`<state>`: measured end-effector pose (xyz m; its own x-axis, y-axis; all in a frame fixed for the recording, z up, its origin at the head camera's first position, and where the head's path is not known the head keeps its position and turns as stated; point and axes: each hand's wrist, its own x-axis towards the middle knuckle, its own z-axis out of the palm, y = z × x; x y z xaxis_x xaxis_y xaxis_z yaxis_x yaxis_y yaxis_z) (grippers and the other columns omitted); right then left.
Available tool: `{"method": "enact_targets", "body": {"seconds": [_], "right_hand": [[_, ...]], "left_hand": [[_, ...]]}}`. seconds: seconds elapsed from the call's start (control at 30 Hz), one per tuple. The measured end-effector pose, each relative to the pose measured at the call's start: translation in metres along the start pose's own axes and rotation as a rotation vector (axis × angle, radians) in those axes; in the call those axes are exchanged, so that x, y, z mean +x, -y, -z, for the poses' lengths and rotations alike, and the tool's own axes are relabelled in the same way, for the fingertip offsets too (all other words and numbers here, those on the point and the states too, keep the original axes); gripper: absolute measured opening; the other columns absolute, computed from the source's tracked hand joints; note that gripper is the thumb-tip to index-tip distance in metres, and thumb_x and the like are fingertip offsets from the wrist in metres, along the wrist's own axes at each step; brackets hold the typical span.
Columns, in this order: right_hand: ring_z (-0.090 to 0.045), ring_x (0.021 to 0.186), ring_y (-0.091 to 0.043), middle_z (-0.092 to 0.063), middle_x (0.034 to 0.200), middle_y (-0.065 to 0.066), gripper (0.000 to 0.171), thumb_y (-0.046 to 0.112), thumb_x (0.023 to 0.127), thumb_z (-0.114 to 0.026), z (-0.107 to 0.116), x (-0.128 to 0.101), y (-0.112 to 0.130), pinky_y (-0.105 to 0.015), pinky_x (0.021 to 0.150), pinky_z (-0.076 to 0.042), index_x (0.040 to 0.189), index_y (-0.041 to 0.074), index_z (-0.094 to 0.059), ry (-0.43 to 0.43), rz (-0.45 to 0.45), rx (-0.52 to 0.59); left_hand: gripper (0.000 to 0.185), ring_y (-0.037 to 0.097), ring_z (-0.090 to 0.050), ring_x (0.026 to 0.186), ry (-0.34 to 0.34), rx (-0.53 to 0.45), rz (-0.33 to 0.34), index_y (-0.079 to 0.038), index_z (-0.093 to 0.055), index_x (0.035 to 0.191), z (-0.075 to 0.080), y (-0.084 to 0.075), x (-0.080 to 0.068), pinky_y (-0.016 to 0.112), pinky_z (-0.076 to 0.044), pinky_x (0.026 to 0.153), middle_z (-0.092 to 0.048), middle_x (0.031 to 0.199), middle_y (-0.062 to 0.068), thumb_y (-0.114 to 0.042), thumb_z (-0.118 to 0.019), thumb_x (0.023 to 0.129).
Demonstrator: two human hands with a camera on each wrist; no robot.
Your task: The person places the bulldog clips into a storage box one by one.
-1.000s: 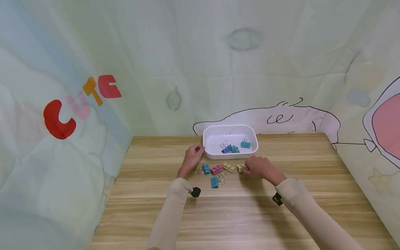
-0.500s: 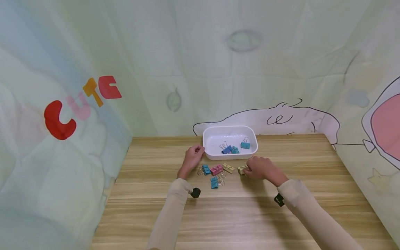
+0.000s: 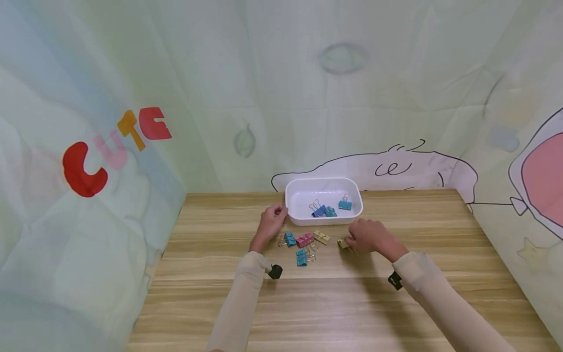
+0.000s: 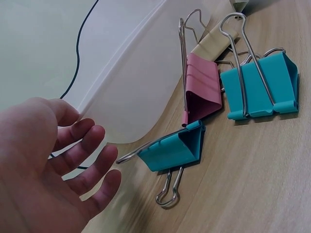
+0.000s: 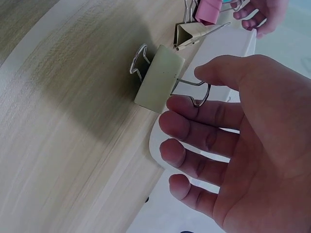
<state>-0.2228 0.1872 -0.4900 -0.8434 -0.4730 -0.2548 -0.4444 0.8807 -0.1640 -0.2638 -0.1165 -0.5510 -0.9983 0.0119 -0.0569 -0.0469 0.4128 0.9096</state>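
Note:
My right hand [image 3: 369, 236] pinches a wire handle of a pale yellow binder clip [image 5: 160, 77] between thumb and index finger, low over the table beside the box; the other fingers are spread below. My left hand [image 3: 270, 225] pinches the near left corner of a white plastic box [image 4: 131, 82] between thumb and fingertips. Close to that hand lie a blue-green binder clip [image 4: 170, 148], a pink binder clip [image 4: 204, 82], another blue-green binder clip [image 4: 262, 85] and a second yellow binder clip [image 3: 321, 237].
Inside the box sit a dark blue binder clip [image 3: 319, 211] and teal binder clips, one of them [image 3: 345, 205] toward the right. Box and loose clips stand on a wood-grain table [image 3: 325, 313]. A printed curtain [image 3: 220, 98] rises behind the table's back edge.
My right hand has shifted slightly to the right with the yellow binder clip, which now looks more tilted. The left hand and the box have stayed in place.

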Motion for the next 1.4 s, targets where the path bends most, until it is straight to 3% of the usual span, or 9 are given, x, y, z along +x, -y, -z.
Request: {"method": "enact_targets", "body": {"seconds": [0.67, 1.07, 1.4], "right_hand": [[-0.04, 0.054, -0.012, -0.044, 0.06, 0.004, 0.039, 0.028, 0.099, -0.064, 0.015, -0.001, 0.003, -0.03, 0.05, -0.034, 0.064, 0.017, -0.05, -0.006, 0.036, -0.026], [-0.047, 0.057, -0.014, -0.052, 0.065, 0.002, 0.029, 0.029, 0.099, -0.065, 0.039, 0.005, 0.012, -0.03, 0.05, -0.039, 0.075, 0.014, -0.059, -0.046, 0.106, -0.091], [-0.047, 0.058, -0.015, -0.051, 0.065, 0.001, 0.031, 0.028, 0.099, -0.065, 0.065, 0.017, 0.025, -0.031, 0.052, -0.04, 0.074, 0.013, -0.057, -0.101, 0.17, -0.162]], "left_hand": [[0.029, 0.022, -0.058, 0.086, 0.009, 0.003, 0.005, 0.001, -0.068, 0.109, 0.0, -0.001, 0.0, 0.031, -0.047, 0.076, -0.068, 0.101, 0.02, -0.024, -0.054, 0.108], [0.025, 0.02, -0.058, 0.083, 0.003, -0.003, -0.008, -0.001, -0.068, 0.104, 0.0, 0.001, 0.002, 0.029, -0.047, 0.074, -0.068, 0.096, 0.017, -0.022, -0.055, 0.108], [0.026, 0.021, -0.058, 0.084, 0.01, 0.0, -0.01, 0.0, -0.068, 0.105, 0.0, 0.0, 0.001, 0.03, -0.047, 0.075, -0.068, 0.097, 0.018, -0.022, -0.054, 0.108]]}}
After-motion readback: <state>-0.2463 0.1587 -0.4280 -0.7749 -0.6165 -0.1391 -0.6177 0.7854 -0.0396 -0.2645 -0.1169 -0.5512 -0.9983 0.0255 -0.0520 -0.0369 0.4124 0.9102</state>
